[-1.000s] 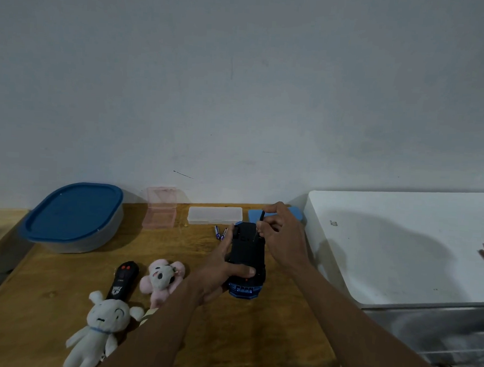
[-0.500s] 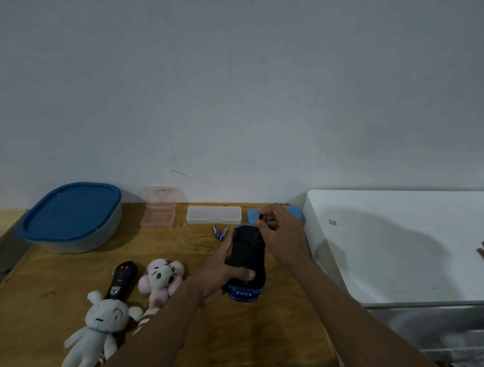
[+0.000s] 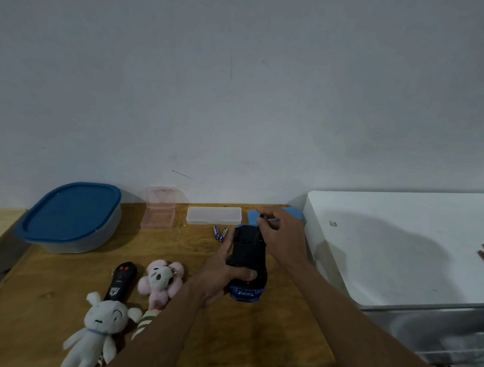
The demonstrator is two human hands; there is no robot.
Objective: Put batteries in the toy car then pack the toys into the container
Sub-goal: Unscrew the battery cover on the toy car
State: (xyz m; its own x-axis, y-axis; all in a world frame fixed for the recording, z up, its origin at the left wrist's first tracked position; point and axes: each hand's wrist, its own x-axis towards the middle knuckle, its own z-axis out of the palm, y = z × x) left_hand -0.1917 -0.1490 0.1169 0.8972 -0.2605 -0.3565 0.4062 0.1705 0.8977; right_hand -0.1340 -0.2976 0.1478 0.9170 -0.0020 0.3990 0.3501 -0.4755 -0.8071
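So progress-wise, not much was ticked off at this point. The toy car [image 3: 248, 256] sat belly-up just below the middle of the frame on the wooden table [image 3: 255, 338], and the two batteries [image 3: 219, 233] lay loose on the wood just beside its upper left corner, so they weren't in yet. Looked like the battery-hatch stage, though the hatch itself was too dark to make out.

Packing hadn't started either. The container [image 3: 71, 216] at the left of the frame had its blue lid on. The white plush [image 3: 98, 333], the pink plush [image 3: 161, 280] and the black remote [image 3: 120, 280] were all out on the table at lower left. So what was left: get the batteries in, close the car up, pop the lid, load everything.

Hands: the left hand [image 3: 222, 277] gripped the car from its left side, thumb laid across the underside near the lower end, fingers wrapped round the far edge, pinning it down. The right hand [image 3: 280, 236] hovered over the car's upper end with its fingers bunched tight, pinching a thin dark item [image 3: 259, 223]. Maybe a little screwdriver, but honestly too small to call. Its tip seemed to point down at the car's underside; whether it touched, no idea.
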